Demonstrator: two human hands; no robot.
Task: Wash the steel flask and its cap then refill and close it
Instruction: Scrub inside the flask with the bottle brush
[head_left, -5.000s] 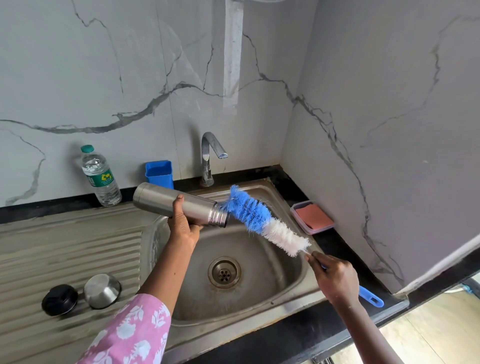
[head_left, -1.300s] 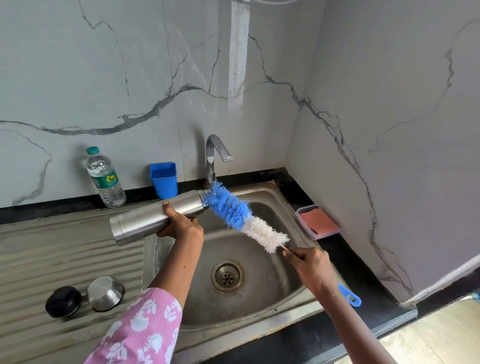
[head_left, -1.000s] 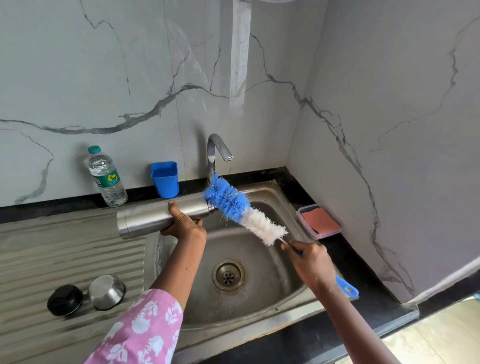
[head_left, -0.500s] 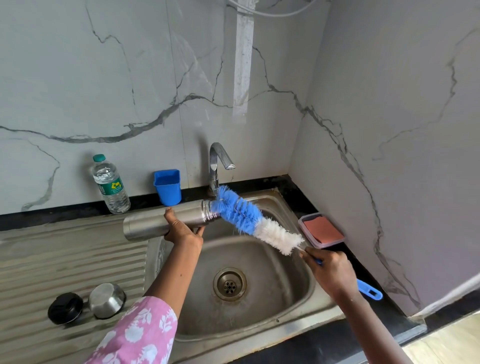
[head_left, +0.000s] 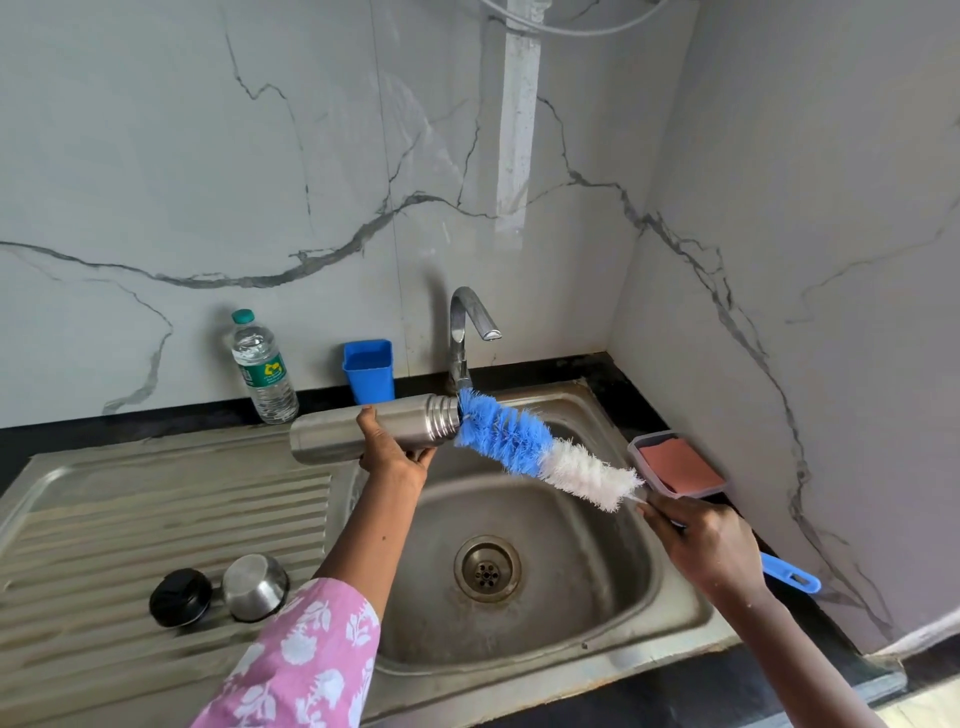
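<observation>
Steel flask (head_left: 363, 431) lies sideways, uncapped, threads showing.

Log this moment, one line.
left hand: grips steel flask | right hand: grips bottle brush | brush tip at flask mouth

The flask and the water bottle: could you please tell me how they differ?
The flask is opaque steel; the water bottle is clear plastic. The flask lies sideways in the left hand, uncapped, a brush at its mouth; the water bottle stands upright, capped. Both are slim cylinders.
</observation>
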